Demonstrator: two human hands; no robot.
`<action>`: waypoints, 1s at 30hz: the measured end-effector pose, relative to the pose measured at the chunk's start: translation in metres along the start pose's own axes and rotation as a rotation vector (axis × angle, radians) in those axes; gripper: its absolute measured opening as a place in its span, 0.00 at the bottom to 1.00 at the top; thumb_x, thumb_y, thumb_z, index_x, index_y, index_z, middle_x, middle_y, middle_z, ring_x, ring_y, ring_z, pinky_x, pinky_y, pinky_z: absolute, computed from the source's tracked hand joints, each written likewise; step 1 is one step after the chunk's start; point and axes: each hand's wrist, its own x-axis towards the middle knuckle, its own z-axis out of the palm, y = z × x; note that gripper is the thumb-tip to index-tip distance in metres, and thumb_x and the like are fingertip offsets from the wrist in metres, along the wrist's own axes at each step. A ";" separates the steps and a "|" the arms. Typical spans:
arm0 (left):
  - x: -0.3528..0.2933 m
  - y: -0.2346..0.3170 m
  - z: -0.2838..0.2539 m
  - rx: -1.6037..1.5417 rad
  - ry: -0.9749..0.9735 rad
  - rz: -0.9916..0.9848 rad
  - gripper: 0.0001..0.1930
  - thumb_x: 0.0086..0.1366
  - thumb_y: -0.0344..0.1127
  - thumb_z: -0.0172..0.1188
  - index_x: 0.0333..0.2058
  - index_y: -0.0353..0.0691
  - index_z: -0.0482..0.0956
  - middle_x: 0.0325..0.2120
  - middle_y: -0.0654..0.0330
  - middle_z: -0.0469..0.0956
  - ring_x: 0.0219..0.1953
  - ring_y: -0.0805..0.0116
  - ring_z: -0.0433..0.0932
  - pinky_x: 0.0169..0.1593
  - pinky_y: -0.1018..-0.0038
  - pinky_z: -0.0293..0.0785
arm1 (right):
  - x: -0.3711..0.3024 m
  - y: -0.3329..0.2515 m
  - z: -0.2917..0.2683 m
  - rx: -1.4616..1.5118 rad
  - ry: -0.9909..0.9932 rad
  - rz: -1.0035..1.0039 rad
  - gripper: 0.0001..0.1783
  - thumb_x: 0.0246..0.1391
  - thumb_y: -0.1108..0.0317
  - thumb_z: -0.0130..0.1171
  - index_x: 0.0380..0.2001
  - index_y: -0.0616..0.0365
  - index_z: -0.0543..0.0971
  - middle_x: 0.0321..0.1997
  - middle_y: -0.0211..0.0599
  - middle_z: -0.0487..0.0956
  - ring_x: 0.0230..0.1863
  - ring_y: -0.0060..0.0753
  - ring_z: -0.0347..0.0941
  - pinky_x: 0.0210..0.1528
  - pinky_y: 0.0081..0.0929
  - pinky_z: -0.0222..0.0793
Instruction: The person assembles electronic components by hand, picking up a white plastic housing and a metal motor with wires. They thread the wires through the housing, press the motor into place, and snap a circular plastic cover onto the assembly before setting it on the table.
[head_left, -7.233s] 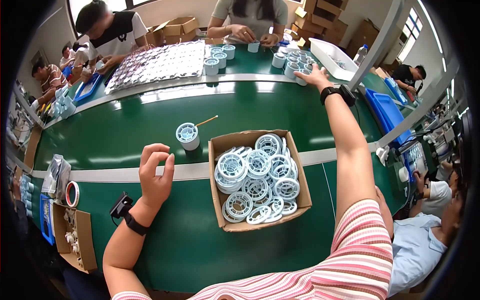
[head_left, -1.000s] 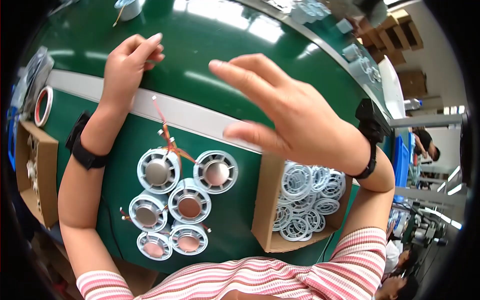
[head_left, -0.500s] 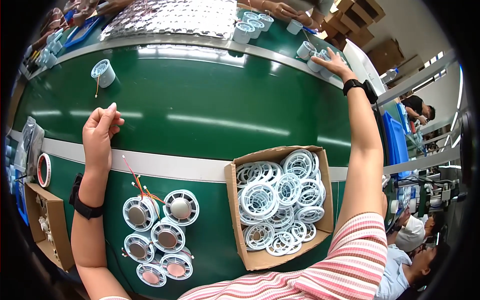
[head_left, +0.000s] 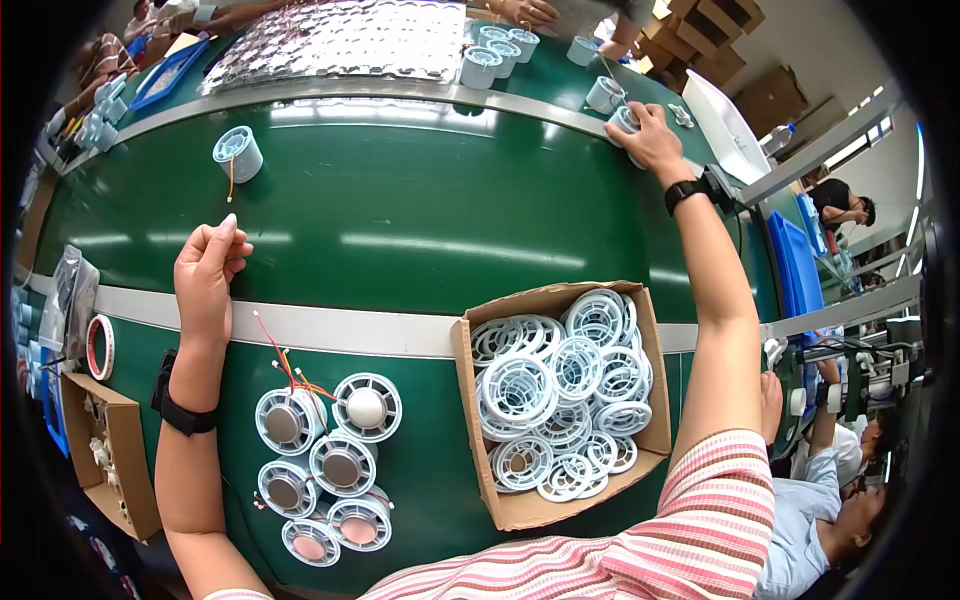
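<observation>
My right hand [head_left: 652, 138] reaches to the far right edge of the green belt, its fingers bent round a light-blue plastic cup-shaped housing [head_left: 624, 121]. The palm and fingers partly cover that housing. My left hand [head_left: 211, 256] hovers over the near left of the belt, thumb against curled fingers, and nothing shows in it. Just beyond it another light-blue housing [head_left: 238, 160] stands on the belt, a thin wire with a small connector hanging down its side. Below, on the near surface, several housings with round metal discs [head_left: 343, 466] stand grouped, red and orange wires on top.
A cardboard box [head_left: 487, 490] of pale blue plastic rings stands at the near right. At the left are a tape roll [head_left: 100, 347] and a shallow carton [head_left: 118, 440]. Across the belt lie a silvery tray sheet [head_left: 340, 45] and more housings [head_left: 482, 68]. Other people work around.
My right hand has drawn slightly nearer and left, its spread fingers closing round a housing. The housing on the belt has shifted right. My left hand keeps its curled shape.
</observation>
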 end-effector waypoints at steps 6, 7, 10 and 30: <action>0.001 -0.003 0.009 0.031 -0.010 0.019 0.14 0.71 0.41 0.65 0.26 0.46 0.76 0.27 0.69 0.80 0.30 0.81 0.78 0.37 0.82 0.69 | -0.089 0.005 -0.033 0.024 0.007 -0.033 0.40 0.47 0.33 0.68 0.52 0.56 0.80 0.59 0.43 0.72 0.56 0.44 0.76 0.57 0.38 0.74; 0.000 -0.002 0.007 0.046 -0.003 0.025 0.14 0.70 0.41 0.65 0.26 0.46 0.77 0.27 0.69 0.80 0.30 0.81 0.78 0.37 0.82 0.69 | -0.106 0.003 -0.044 0.075 0.025 -0.046 0.39 0.48 0.35 0.69 0.51 0.57 0.80 0.59 0.44 0.72 0.56 0.44 0.76 0.57 0.37 0.74; 0.002 -0.003 0.006 0.061 0.015 0.073 0.14 0.70 0.41 0.65 0.26 0.45 0.77 0.26 0.68 0.80 0.30 0.80 0.78 0.36 0.82 0.69 | -0.155 -0.012 -0.076 0.182 0.053 -0.081 0.37 0.49 0.39 0.71 0.50 0.60 0.80 0.57 0.45 0.72 0.54 0.44 0.76 0.57 0.36 0.73; -0.077 0.112 0.040 -0.157 -0.097 0.927 0.13 0.70 0.31 0.64 0.25 0.36 0.75 0.26 0.60 0.83 0.27 0.77 0.80 0.35 0.79 0.77 | -0.468 -0.234 -0.139 0.483 -0.180 -0.961 0.35 0.37 0.52 0.80 0.50 0.50 0.79 0.69 0.46 0.65 0.53 0.50 0.75 0.44 0.37 0.79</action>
